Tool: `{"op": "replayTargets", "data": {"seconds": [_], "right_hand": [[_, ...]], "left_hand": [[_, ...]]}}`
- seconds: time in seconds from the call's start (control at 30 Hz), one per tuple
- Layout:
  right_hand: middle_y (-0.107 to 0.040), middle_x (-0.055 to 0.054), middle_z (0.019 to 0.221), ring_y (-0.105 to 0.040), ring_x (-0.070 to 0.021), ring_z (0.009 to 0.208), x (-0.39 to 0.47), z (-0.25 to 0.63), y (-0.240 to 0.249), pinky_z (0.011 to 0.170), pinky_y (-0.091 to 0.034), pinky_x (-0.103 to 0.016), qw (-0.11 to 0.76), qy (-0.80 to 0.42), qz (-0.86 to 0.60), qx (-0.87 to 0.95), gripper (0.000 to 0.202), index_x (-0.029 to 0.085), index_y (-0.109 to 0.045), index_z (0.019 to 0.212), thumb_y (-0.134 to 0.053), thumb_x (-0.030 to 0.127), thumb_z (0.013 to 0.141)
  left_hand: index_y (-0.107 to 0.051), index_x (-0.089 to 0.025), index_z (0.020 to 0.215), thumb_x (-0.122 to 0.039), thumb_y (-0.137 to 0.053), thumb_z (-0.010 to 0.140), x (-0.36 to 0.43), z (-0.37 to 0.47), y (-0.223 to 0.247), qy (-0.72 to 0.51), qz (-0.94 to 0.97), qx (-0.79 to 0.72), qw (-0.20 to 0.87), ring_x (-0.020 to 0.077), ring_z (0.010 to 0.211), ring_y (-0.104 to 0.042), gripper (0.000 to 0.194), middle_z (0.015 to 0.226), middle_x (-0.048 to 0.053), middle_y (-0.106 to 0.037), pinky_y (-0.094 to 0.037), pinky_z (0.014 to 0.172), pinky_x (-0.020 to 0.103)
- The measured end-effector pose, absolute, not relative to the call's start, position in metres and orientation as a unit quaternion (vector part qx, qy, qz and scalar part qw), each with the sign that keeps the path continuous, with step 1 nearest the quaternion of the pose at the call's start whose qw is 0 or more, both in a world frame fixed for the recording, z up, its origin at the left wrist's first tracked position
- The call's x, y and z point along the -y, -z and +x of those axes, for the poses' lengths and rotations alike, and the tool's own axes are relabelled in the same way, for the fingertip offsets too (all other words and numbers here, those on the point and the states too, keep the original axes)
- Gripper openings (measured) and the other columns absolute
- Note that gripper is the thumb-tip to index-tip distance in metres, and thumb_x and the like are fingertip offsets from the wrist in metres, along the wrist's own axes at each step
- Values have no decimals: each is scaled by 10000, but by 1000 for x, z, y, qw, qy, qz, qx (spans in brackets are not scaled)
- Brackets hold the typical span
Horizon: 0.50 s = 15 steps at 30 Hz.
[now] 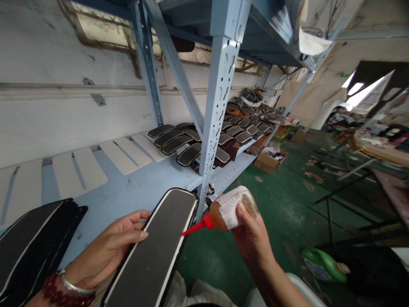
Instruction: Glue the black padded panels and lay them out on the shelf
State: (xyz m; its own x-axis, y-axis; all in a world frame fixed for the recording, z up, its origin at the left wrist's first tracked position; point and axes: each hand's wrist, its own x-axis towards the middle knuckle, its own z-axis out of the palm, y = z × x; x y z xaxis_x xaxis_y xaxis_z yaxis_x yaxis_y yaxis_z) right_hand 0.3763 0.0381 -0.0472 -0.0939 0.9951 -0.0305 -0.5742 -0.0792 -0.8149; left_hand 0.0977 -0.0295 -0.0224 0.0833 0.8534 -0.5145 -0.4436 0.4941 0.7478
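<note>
My left hand (pixel 111 245) grips the left edge of a long dark panel (pixel 156 243), its thumb resting on the grey face. The panel has rounded corners, a black rim and a cream line running just inside the edge. In my right hand (pixel 251 232) is a squeeze bottle (pixel 231 209) of amber liquid, partly wrapped in white material. Tilted down to the left, its red nozzle (pixel 196 224) meets the panel's right edge at the cream line. Left of my left hand lies a stack of similar dark panels (pixel 35 243).
Blue metal shelving (pixel 219 98) stands ahead, its upright close beyond the panel. Pale flat boards (pixel 79 170) and many dark panels (pixel 172 140) lie on its shelf. A cardboard box (pixel 270 161) and a green jug (pixel 324 265) are at right, over the green floor (pixel 287 204).
</note>
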Motion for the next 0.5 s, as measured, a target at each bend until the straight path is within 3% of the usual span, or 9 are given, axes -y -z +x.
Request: {"op": "replayTargets", "data": {"seconds": [0.5], "right_hand": [[-720,-92,986,-668,-278,921,-13,366,61,884,-503,-444,580,-681,-298,333,426,207,-640,1122,-765,401,764]], "left_hand": [[-613,-155,1025,-72,-773,686,21,97,27,-488,211,-534,657,241,686,-739,384,891,142,-787,-601,645,368]]}}
